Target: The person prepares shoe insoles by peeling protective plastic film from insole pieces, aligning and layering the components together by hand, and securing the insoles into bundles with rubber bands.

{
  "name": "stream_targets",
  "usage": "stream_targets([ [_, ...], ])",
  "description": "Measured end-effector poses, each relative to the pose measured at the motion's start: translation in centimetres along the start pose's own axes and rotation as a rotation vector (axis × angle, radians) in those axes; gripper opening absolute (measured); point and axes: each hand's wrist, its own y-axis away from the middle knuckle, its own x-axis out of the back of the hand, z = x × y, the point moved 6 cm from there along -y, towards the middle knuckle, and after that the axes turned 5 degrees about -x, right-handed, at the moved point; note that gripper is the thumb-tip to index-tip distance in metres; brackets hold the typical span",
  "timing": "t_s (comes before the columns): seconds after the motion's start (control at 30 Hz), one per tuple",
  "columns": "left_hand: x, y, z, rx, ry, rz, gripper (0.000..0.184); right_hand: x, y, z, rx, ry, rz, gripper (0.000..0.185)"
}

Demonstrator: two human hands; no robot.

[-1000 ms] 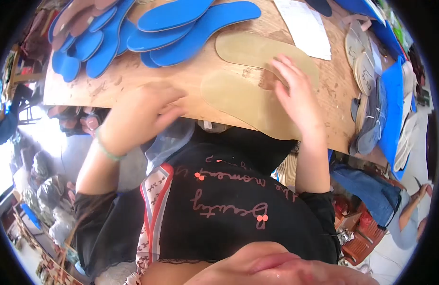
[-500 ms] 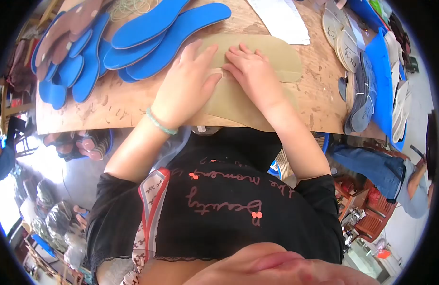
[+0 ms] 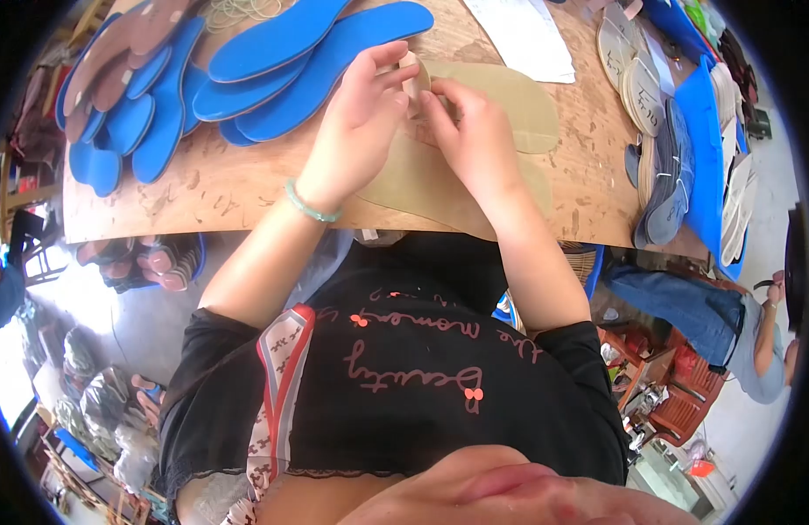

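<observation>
On a wooden worktable (image 3: pixel 203 197), marked with dark stains, listed left to right. Pinkish-brown sole-shaped pieces (image 3: pixel 151 35), several, overlapping. Blue sole-shaped pieces (image 3: pixel 164 127), fanned beneath and beside them. Loose pale ring-like bands (image 3: pixel 238 12), heaped at the far side. Larger blue insoles with pale edges (image 3: pixel 327 63), stacked unevenly, running behind the left hand. Left hand (image 3: pixel 356 118), with a light green bracelet (image 3: pixel 311 206) at the wrist: raised, fingers bent, fingertips at a small upright tan edge between the two hands; whether they grip it cannot be told. Lower flat tan sole-shaped sheet (image 3: pixel 422 184), lying at the near table edge, partly under the right forearm. Right hand (image 3: pixel 479 127): thumb and forefinger with a narrow gap, at that same edge; firmness of hold cannot be told. Upper flat tan sole-shaped sheet (image 3: pixel 518 101), just beyond the right hand. White paper sheets (image 3: pixel 527 39), beyond it. Pale insoles with dark handwriting (image 3: pixel 639 92), stacked. Dark grey insoles (image 3: pixel 667 179), bundled with a pale tie. Blue open container (image 3: pixel 704 166), at the right end. Another person in blue jeans (image 3: pixel 685 302), off the table's right side.
</observation>
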Motion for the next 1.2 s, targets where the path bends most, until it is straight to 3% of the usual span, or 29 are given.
stream_targets([
  [0.2,0.5,0.4,0.5,0.005,-0.072,-0.013,0.046,-0.5,-0.4,-0.2,-0.112,-0.067,-0.013,0.016],
  [0.3,1.5,0.6,3.5,-0.185,-0.452,-0.057,0.047,-1.5,-0.5,-0.3,-0.071,0.019,-0.023,0.022],
  [0.33,1.9,0.3,6.2,-0.349,-0.691,-0.007,0.045,-1.6,-0.5,-0.5,-0.047,0.057,-0.02,0.024],
  [0.43,4.7,-0.5,10.2,-0.536,-1.361,0.111,0.046,-1.9,0.0,-1.0,0.071,0.183,-0.006,0.028],
  [0.53,9.0,-1.6,9.8,-0.333,-1.488,0.191,0.053,-3.1,0.9,0.3,0.154,0.223,-0.017,0.033],
  [0.63,10.8,-2.2,7.9,-0.095,-1.467,0.06,0.067,-2.9,1.7,0.6,0.212,0.236,-0.05,0.042],
  [0.87,11.2,-2.2,8.7,-0.369,-1.379,0.199,0.063,-2.7,1.7,0.2,0.256,0.313,0.0,0.049],
  [1.0,9.6,-1.9,10.5,-0.344,-1.264,0.167,0.062,-1.5,1.1,-1.0,0.305,0.276,0.125,0.053],
  [1.07,8.8,-1.5,11.1,-0.386,-1.249,0.177,0.061,-0.4,0.7,-1.7,0.314,0.207,0.157,0.053],
  [1.17,8.4,-0.5,12.1,-0.708,-1.239,0.219,0.061,1.6,0.0,-3.2,0.211,-0.047,0.088,0.054],
  [1.2,8.1,-0.1,12.6,-0.724,-1.222,0.235,0.06,2.4,-0.1,-3.8,0.153,-0.157,0.045,0.054],
])
